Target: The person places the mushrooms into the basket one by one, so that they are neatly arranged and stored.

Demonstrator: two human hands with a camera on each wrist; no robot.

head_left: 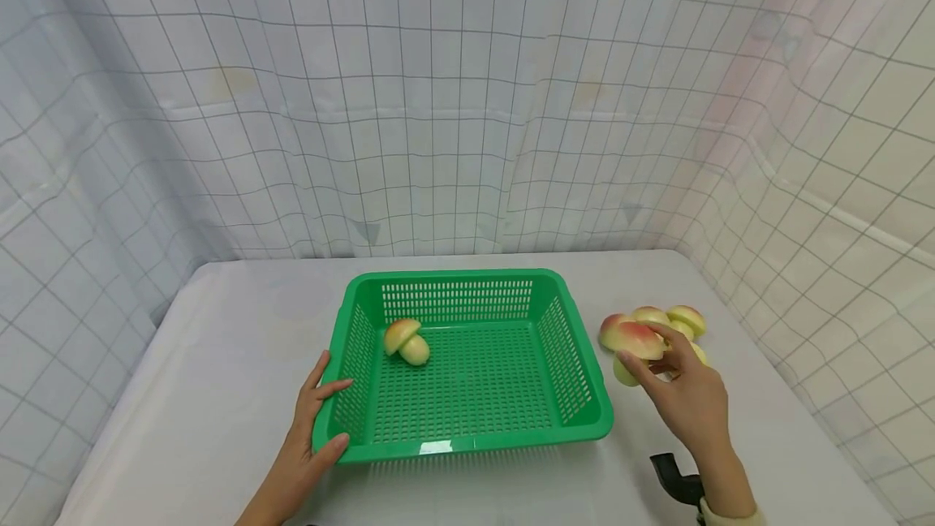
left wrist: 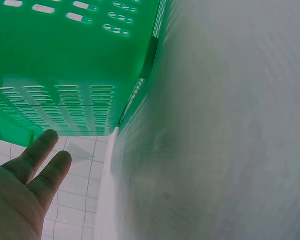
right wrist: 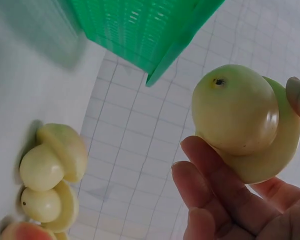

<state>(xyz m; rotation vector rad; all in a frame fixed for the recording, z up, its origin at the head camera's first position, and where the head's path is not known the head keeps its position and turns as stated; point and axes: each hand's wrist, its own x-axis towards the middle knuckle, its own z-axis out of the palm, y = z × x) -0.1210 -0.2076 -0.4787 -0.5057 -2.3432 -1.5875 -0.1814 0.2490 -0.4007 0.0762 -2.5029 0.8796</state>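
Note:
My right hand [head_left: 690, 400] pinches a mushroom [head_left: 637, 341] with a red-blushed yellow cap, just above the table at the right. Its round pale stem [right wrist: 235, 110] faces the camera in the right wrist view, with fingertips and thumb at the cap's edge. My left hand [head_left: 303, 437] rests on the left front corner of a green plastic basket [head_left: 467, 454], its fingers spread over the rim. Two fairly straight fingers [left wrist: 50, 172] show beside the basket's outer wall in the left wrist view. Inside the basket, a mushroom [head_left: 406, 341] lies on its side near the back left.
Several more mushrooms [head_left: 687, 320] are clustered on the white table [head_left: 219, 380] to the right of the basket. A black curved piece [head_left: 675, 481] sits by the right wrist. White grid-patterned curtains [head_left: 453, 104] hang behind and at both sides.

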